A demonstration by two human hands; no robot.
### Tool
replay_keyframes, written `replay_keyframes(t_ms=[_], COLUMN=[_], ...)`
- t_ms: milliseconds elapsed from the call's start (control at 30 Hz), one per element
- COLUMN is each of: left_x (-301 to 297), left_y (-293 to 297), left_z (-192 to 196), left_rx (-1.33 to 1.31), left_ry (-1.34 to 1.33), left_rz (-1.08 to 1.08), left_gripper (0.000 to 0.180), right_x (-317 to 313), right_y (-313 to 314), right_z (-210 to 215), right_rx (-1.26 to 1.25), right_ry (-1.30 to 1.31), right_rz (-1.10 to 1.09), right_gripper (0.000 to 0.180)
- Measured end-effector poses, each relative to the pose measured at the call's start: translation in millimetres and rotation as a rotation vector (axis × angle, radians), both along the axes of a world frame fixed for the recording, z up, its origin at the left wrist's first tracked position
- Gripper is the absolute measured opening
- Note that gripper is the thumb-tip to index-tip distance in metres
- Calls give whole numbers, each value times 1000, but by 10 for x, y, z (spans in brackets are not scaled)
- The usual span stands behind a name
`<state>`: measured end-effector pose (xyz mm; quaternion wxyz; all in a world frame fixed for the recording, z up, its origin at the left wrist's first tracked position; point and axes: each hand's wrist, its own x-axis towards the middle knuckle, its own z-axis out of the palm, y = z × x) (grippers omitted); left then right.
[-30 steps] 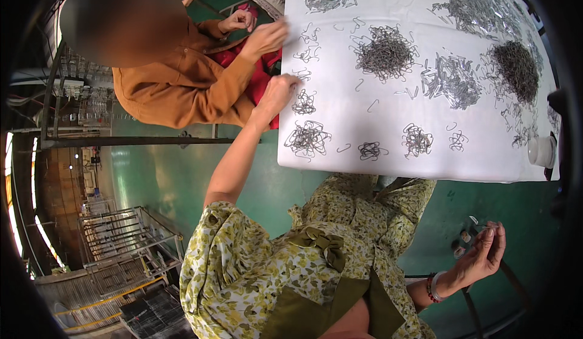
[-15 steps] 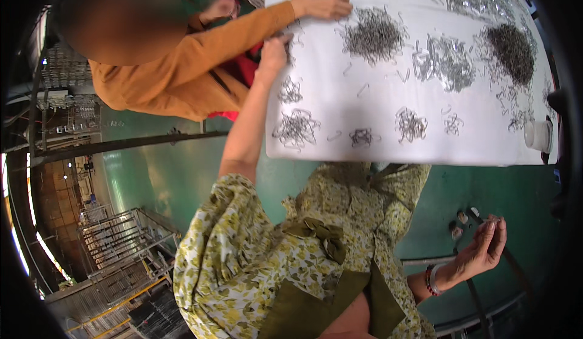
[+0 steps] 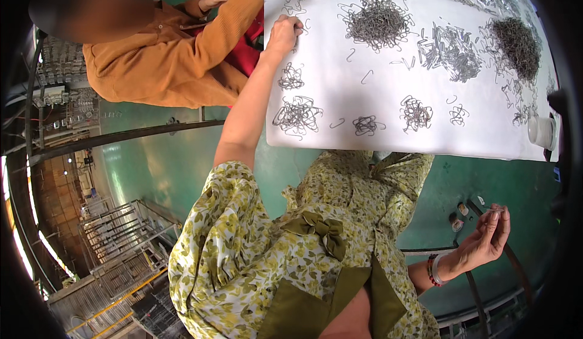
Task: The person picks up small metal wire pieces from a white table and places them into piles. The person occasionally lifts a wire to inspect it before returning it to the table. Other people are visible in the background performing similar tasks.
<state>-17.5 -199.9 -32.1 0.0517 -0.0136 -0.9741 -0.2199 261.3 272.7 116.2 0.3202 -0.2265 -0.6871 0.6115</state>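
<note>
My left hand (image 3: 283, 35) rests at the left edge of the white table (image 3: 376, 134). Its fingers are curled together beside a few loose wire hooks (image 3: 294, 4); what they pinch, if anything, is hidden. Off the table at the lower right, my right hand (image 3: 486, 242) is raised with thumb and fingertips pressed together. A thin sliver seems to show at those fingertips, too small to name. Nearest my left forearm lie a small heap of bent wire hooks (image 3: 291, 77) and a larger loose one (image 3: 297, 115).
A dense hook pile (image 3: 378, 22), shiny flat metal pieces (image 3: 452, 54) and a dark hook pile (image 3: 516, 47) cover the table's far side. Small hook clusters (image 3: 416, 114) lie nearer. A white cup (image 3: 540, 132) stands at the right. A person in a brown jacket (image 3: 158, 66) reaches in from the left.
The view has shifted slightly. The other person's arm has moved up toward the top edge. My left hand has moved slightly up and right along the table edge; my right hand stays pinched.
</note>
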Motion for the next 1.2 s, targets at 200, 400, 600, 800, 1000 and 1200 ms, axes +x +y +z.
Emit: replay_keyframes(t_ms=[200,400,600,800,1000,1200], left_x=[-388,-507,-172,547,1259,1469], left_y=[-272,-554,-423,-151,-66,33], left_z=[207,196,957,1386,940,708], left_rx=[122,719,1005,699,681,190], left_ry=[-457,-487,-457,-641,-811,-584], left_rz=[-115,-46,-176,-383,-317,-306], left_gripper=[17,19,21,16,10,23], right_x=[84,163,83,-1,7,17], right_y=[10,65,53,58,81,67], right_z=[-46,-32,-42,-84,-86,-96], right_rx=[8,13,-3,-2,-16,-15], right_ry=[-18,-36,-50,53,65,51], right_rz=[4,-13,-28,32,93,86], right_gripper=[22,22,22,22,24,24])
